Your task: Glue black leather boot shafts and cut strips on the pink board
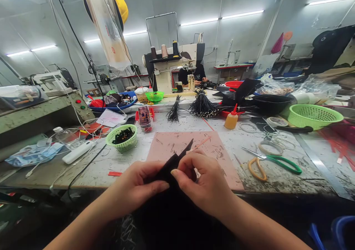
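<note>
Both hands meet over the table's front edge on a thin black piece (167, 165), which looks like fabric or leather. My left hand (138, 185) grips its left side, thumb on top. My right hand (201, 174) pinches the piece at its right side with thumb and bent fingers. One narrow black end points up and away between the hands. Where the piece ends below is hard to tell against the dark background. Beneath and beyond the hands lies a pink mat (222, 165) with dark marks.
Scissors (270, 158) with orange and green handles and a glue bottle (232, 119) lie or stand to the right. On the left are a green basket (111, 141) of black pieces and a phone (144, 116). Behind, a person (200, 73) sits beyond a sewing machine (163, 72).
</note>
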Tool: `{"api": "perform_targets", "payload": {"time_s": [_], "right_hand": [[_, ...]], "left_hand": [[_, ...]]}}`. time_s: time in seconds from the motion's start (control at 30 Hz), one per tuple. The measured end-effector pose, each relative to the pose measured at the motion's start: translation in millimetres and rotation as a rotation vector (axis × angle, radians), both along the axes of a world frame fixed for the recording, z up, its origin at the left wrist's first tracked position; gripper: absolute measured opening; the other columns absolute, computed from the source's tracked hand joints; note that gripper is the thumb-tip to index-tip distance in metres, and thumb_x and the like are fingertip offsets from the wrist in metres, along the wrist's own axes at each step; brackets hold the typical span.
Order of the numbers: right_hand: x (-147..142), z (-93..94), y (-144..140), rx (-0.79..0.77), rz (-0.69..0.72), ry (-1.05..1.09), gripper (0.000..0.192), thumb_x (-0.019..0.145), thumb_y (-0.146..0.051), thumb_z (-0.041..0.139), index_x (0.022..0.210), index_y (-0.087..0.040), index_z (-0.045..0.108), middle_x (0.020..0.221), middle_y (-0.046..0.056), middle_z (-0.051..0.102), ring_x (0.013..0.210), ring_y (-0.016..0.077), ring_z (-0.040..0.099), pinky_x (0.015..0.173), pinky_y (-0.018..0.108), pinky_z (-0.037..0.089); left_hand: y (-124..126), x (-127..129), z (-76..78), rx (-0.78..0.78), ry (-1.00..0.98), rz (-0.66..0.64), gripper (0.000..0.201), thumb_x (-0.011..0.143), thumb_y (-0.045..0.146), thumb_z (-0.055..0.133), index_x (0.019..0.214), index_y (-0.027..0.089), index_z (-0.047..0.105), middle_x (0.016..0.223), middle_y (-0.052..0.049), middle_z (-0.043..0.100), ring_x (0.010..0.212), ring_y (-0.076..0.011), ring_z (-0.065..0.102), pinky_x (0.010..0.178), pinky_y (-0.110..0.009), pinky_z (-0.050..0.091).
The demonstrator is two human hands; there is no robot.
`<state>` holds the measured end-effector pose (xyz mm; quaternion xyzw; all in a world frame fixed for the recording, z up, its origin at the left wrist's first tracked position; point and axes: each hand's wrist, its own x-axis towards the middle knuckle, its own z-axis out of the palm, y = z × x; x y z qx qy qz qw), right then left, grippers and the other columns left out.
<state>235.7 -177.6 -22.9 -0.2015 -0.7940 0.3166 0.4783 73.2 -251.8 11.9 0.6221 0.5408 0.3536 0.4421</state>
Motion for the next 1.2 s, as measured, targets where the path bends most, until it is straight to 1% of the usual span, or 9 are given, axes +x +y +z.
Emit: {"api": "perform_targets", "payload": {"time_s": [0.13,0.37,0.6,0.77,0.87,0.97,1.03,1.1,1.2], "right_hand": [[0.9,0.2,-0.1,0.003,0.009,-0.006,0.018,0.073,-0.018,0.054,0.057,-0.019,0.046,0.050,-0.005,0.049,0.049,0.0097,0.046,0.060,0.027,0.041],[3.1,0.0,-0.3,-0.080,0.023,-0.013,0.019,0.072,-0.019,0.053,0.056,-0.020,0.043,0.051,-0.005,0.048,0.051,0.0103,0.044,0.061,0.028,0.039],[8.1,7.2,-0.3,-0.273,0.145,-0.064,0.018,0.072,-0.024,0.053,0.058,-0.020,0.042,0.053,-0.004,0.046,0.050,0.0099,0.042,0.049,0.023,0.034],[11.8,1.0,2.7,-0.331,0.132,0.028,0.011,0.077,-0.026,0.048,0.071,-0.022,0.040,0.063,-0.004,0.043,0.056,0.0109,0.042,0.052,0.024,0.037],[14.0,-3.1,4.6,-0.215,0.126,0.122,0.004,0.077,-0.019,0.044,0.078,-0.022,0.041,0.070,-0.002,0.045,0.064,0.0125,0.046,0.058,0.025,0.041],[18.2,-2.1,8.9,0.006,0.065,0.168,0.023,0.070,-0.012,0.045,0.091,-0.022,0.045,0.093,0.004,0.050,0.090,0.0176,0.050,0.079,0.033,0.042],[21.5,1.9,13.8,0.102,0.069,0.097,0.038,0.067,-0.011,0.045,0.103,-0.021,0.046,0.117,0.009,0.045,0.113,0.0226,0.041,0.093,0.039,0.035],[23.5,7.6,19.0,0.148,0.118,-0.020,0.045,0.067,-0.012,0.048,0.111,-0.021,0.045,0.131,0.011,0.038,0.124,0.0251,0.033,0.099,0.042,0.030],[20.8,16.3,24.6,0.207,0.226,-0.169,0.035,0.068,-0.022,0.061,0.101,-0.021,0.050,0.126,0.010,0.046,0.119,0.0258,0.039,0.101,0.044,0.026]], "left_hand": [[-0.7,2.3,2.0,0.026,0.045,-0.013,0.026,0.079,0.020,0.061,0.105,0.021,0.067,0.095,-0.002,0.071,0.089,-0.0195,0.062,0.078,-0.023,0.047],[-3.1,6.5,7.7,0.148,0.195,-0.009,0.021,0.080,0.016,0.058,0.098,0.020,0.069,0.071,0.003,0.067,0.066,-0.0121,0.059,0.062,-0.017,0.045],[-8.3,9.7,11.3,0.214,0.354,-0.056,0.018,0.081,0.015,0.056,0.094,0.020,0.069,0.075,0.003,0.069,0.065,-0.0120,0.061,0.063,-0.016,0.045],[-10.5,9.1,8.7,0.138,0.230,-0.008,0.025,0.082,0.018,0.056,0.104,0.026,0.066,0.089,0.003,0.071,0.081,-0.0142,0.063,0.073,-0.016,0.047],[-10.8,8.5,8.7,0.113,0.179,0.017,0.023,0.083,0.019,0.055,0.102,0.026,0.067,0.090,0.003,0.071,0.083,-0.0140,0.063,0.073,-0.016,0.047],[-11.1,7.2,10.0,0.094,0.187,0.035,0.017,0.082,0.020,0.056,0.093,0.023,0.069,0.082,0.003,0.071,0.075,-0.0133,0.062,0.068,-0.016,0.047],[-10.8,6.6,10.8,0.079,0.202,0.052,0.014,0.081,0.022,0.056,0.086,0.020,0.069,0.077,0.002,0.070,0.070,-0.0129,0.061,0.065,-0.016,0.046],[-10.0,6.9,11.2,0.076,0.213,0.067,0.013,0.081,0.023,0.056,0.082,0.019,0.068,0.074,0.002,0.069,0.067,-0.0126,0.060,0.062,-0.016,0.046],[-8.9,9.0,12.1,0.087,0.244,0.084,0.013,0.080,0.024,0.056,0.079,0.018,0.067,0.070,0.002,0.067,0.065,-0.0126,0.059,0.059,-0.016,0.045]]}}
